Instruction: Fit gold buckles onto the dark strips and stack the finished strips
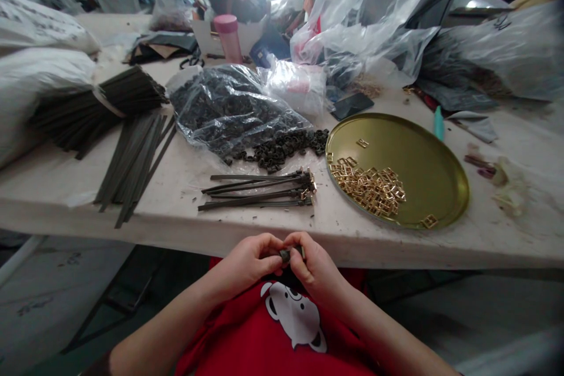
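Close together at the table's front edge, my left hand and my right hand pinch a small dark piece, which looks like strap material. Fingers cover most of it, so its full shape is hidden. Just beyond lie several dark narrow straps with gold buckles at their right ends. Behind these is a heap of small dark loops, spilling from a clear plastic bag. To the right, a round gold tray holds a pile of loose gold buckles.
Loose dark strips and a tied bundle of strips lie at the left, beside white sacks. A pink-lidded bottle, scissors and plastic bags stand farther back. A teal tool lies behind the tray.
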Tool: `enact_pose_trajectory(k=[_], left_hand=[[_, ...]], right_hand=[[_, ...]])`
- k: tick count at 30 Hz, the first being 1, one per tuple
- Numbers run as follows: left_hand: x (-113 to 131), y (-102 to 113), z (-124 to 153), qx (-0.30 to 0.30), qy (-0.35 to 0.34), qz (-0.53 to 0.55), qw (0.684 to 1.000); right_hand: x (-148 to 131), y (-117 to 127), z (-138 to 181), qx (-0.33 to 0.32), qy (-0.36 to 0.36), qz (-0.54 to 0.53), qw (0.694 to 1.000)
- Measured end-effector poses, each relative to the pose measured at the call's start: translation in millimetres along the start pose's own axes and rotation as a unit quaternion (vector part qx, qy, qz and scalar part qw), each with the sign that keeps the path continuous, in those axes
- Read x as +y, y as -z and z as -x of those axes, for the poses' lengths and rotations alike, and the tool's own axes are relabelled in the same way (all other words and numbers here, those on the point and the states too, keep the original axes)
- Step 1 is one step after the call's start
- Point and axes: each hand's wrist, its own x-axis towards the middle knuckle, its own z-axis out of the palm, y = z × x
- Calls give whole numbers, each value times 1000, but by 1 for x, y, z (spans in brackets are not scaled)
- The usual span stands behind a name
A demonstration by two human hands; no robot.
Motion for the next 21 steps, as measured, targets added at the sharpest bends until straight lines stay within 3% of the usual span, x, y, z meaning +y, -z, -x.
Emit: enact_pose_trajectory(k=[5, 14, 18, 21], left_hand=[[11, 9, 8, -32, -2, -167, 986], [19, 4, 4, -30, -45, -212, 976], [19, 13, -1, 36, -111, -310, 943], [29, 28, -4, 138, -140, -380, 904]], right_hand=[[-3, 5, 1, -27, 34, 34, 998], [-4, -3, -7, -10, 100, 73, 992], [-5, -6, -18, 17, 119, 84, 989], [-14, 8, -35, 96, 140, 138, 976]])
